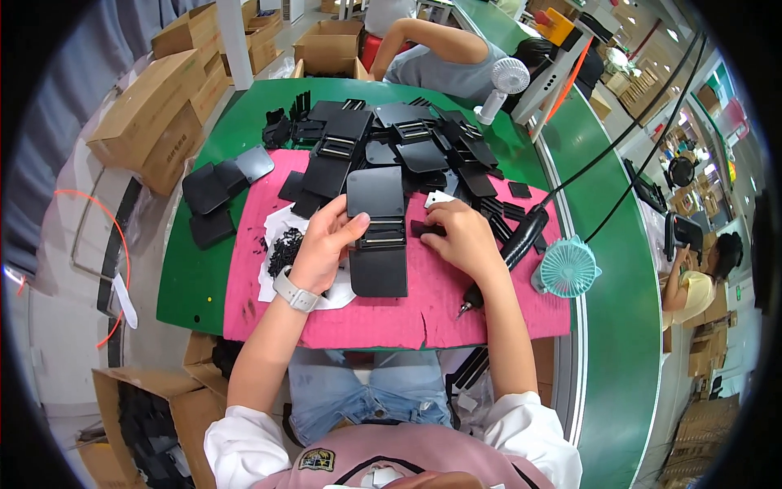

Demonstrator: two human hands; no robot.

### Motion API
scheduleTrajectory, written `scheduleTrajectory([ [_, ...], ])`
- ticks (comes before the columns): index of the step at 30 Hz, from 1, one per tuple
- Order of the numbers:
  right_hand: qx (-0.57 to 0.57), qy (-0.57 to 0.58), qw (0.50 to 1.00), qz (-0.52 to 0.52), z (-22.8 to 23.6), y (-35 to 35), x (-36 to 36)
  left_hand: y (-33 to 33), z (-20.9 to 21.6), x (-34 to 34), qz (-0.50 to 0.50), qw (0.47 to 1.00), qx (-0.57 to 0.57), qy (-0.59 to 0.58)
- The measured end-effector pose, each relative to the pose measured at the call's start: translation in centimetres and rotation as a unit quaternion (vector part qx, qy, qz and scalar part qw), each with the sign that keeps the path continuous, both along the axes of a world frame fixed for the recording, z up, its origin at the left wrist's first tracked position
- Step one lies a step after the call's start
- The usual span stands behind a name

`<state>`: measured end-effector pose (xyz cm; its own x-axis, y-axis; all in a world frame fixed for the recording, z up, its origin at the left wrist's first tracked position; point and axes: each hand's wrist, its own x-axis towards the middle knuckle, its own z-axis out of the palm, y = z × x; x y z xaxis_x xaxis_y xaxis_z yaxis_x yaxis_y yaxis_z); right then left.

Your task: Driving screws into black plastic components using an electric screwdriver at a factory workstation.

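Note:
Upright over the pink mat point(440, 318), a black two-panel plastic piece point(379, 273) with metal rods across its middle is gripped by my left hand point(320, 243), thumb on its left edge. To the right, my right hand point(464, 235) has its fingers closed on a small black plastic part point(423, 230), partly hidden by them. A small white piece point(437, 198) shows just beyond those fingers. Beside my left wrist, small black parts point(285, 251) lie heaped on white paper point(334, 295). A black corded electric screwdriver point(524, 238) rests right of my right hand, its tip toward me.
A pile of black panels point(423, 155) covers the mat's far side; more black plates point(208, 191) lie left on the green table point(187, 281). A teal fan point(568, 267) stands right, a white fan point(510, 77) farther back. An open carton point(155, 391) sits lower left. A person point(444, 61) sits opposite.

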<state>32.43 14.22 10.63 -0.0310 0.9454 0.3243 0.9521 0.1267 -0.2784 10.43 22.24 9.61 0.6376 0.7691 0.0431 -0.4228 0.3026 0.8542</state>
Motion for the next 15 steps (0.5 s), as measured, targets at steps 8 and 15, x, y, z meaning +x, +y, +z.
scheduleTrajectory([
  [8,-0.024,0.019,1.000,-0.004,0.0,-0.8,-0.7,0.3,-0.4,-0.3,-0.044,0.997,0.041,0.048],
  [15,0.094,0.207,0.969,-0.092,1.1,-1.8,-1.4,0.2,-1.0,0.3,-0.057,0.997,-0.003,0.050],
])
